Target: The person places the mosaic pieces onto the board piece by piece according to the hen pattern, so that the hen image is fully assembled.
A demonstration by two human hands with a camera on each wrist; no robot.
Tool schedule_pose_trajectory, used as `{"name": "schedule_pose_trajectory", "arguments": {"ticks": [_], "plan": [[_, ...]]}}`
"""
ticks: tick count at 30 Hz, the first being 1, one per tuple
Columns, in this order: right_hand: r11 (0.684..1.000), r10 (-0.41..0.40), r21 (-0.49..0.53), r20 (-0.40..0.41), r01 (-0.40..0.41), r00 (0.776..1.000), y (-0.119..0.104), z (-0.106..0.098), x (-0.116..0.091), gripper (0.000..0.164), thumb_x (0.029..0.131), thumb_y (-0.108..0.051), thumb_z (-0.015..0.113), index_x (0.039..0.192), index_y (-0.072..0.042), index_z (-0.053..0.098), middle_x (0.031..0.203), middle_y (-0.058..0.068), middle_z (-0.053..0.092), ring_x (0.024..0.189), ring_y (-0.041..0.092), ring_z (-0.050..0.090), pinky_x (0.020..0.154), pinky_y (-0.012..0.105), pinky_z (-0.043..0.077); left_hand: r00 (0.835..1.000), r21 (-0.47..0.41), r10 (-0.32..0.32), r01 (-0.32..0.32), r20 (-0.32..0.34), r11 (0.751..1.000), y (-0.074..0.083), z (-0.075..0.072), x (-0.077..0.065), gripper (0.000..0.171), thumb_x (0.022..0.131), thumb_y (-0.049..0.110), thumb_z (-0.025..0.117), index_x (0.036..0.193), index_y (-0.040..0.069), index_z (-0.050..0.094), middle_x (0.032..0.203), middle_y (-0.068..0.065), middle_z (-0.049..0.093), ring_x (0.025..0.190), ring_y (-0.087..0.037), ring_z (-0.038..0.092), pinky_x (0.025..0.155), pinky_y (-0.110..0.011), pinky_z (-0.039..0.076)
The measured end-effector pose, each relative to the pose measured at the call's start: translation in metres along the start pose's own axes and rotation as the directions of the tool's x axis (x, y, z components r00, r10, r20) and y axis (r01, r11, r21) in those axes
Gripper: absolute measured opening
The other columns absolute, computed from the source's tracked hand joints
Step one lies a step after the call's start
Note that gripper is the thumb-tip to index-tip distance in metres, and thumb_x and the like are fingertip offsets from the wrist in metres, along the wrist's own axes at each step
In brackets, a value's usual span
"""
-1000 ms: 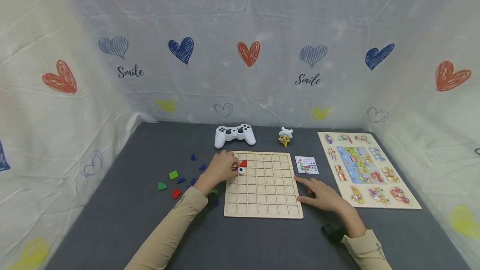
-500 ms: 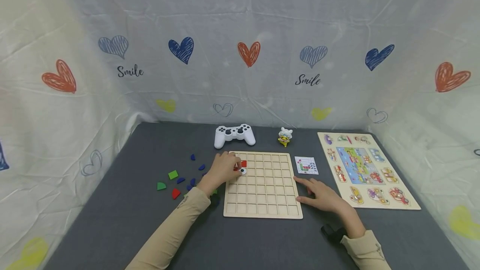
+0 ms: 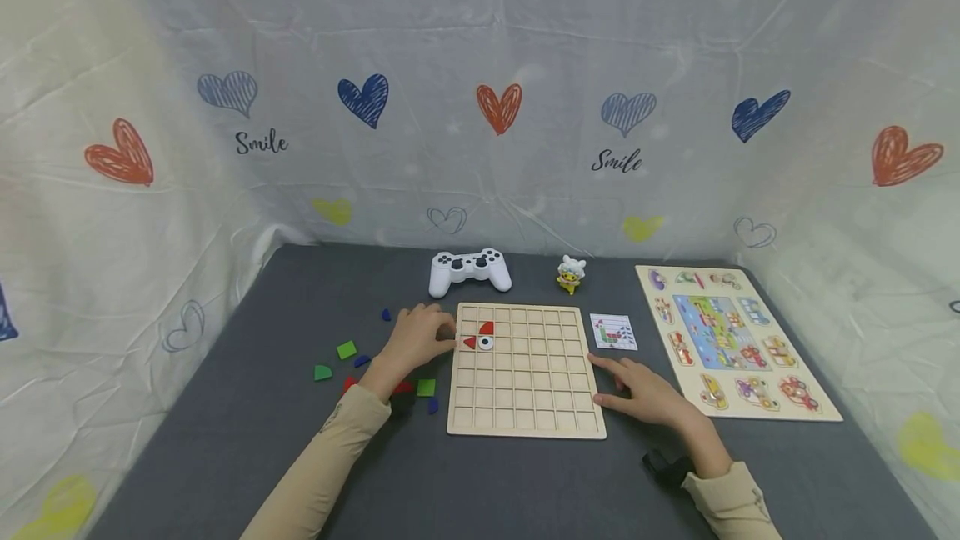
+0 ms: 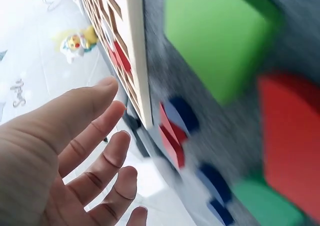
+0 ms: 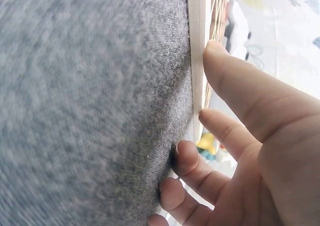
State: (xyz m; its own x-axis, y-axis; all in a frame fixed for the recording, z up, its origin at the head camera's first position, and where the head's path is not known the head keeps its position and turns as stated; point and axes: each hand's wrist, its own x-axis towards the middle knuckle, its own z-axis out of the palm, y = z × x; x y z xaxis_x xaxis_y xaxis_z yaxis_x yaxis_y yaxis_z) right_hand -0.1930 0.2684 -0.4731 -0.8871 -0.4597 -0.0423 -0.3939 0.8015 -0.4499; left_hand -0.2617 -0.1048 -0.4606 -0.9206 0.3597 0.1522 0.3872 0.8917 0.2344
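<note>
A wooden grid board [image 3: 527, 390] lies on the dark table. In its upper left cells sit a red quarter-round tile [image 3: 487, 328], a red triangle tile [image 3: 469, 342] and a white tile with a black dot [image 3: 486, 343]. My left hand [image 3: 415, 338] is just off the board's left edge, over the loose pieces. In the left wrist view its fingers [image 4: 117, 148] are relaxed and apart, holding nothing. My right hand [image 3: 641, 390] touches the board's right edge with thumb and index fingertip; in the right wrist view the other fingers [image 5: 187, 158] bend loosely beside the edge.
Loose green [image 3: 347, 349], blue [image 3: 432, 406] and red [image 3: 404, 387] pieces lie left of the board, some hidden by my left arm. A white game controller [image 3: 469, 271] and a small figurine [image 3: 571, 272] stand behind. A printed card [image 3: 613, 331] and picture puzzle [image 3: 795, 398] lie right.
My left hand has let go of the red triangle tile and moved left off the board, uncovering that tile beside the white one. My right hand has stayed in place.
</note>
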Motion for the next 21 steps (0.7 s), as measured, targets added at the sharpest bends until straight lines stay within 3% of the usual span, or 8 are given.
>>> {"name": "schedule_pose_trajectory", "arguments": {"ticks": [6,14,21], "plan": [[1.000,-0.015,0.004,-0.005,0.015,1.000,0.000,0.000,-0.001,0.065,0.084,-0.042,0.064,0.138,-0.012,0.044,0.073,-0.003,0.038,0.059,0.005,0.028,0.054,0.021,0.025,0.998,-0.007,-0.062,0.062,-0.002,0.998,-0.018,-0.009,-0.013,0.018,0.075,0.034,0.076,0.086,0.022,0.069,0.086,0.005,0.059,0.083,-0.019,0.052,0.079,-0.048,0.040],[1.000,-0.004,0.005,-0.005,0.004,1.000,-0.002,0.001,-0.002,0.065,0.084,-0.042,0.064,0.138,-0.012,0.043,0.074,-0.003,0.038,0.059,0.006,0.028,0.054,0.021,0.025,0.994,-0.024,-0.106,0.105,-0.017,0.994,-0.045,-0.026,-0.034,0.020,0.077,0.031,0.075,0.091,0.018,0.070,0.085,0.000,0.059,0.080,-0.021,0.051,0.075,-0.048,0.039],[1.000,0.004,0.009,-0.001,-0.004,1.000,-0.004,-0.001,-0.002,0.066,0.084,-0.042,0.064,0.139,-0.012,0.043,0.074,-0.003,0.038,0.060,0.006,0.028,0.054,0.021,0.025,0.990,-0.055,-0.142,0.142,-0.005,0.988,-0.071,-0.033,-0.050,0.021,0.077,0.030,0.074,0.094,0.018,0.069,0.089,-0.001,0.060,0.085,-0.025,0.054,0.076,-0.050,0.038]]}}
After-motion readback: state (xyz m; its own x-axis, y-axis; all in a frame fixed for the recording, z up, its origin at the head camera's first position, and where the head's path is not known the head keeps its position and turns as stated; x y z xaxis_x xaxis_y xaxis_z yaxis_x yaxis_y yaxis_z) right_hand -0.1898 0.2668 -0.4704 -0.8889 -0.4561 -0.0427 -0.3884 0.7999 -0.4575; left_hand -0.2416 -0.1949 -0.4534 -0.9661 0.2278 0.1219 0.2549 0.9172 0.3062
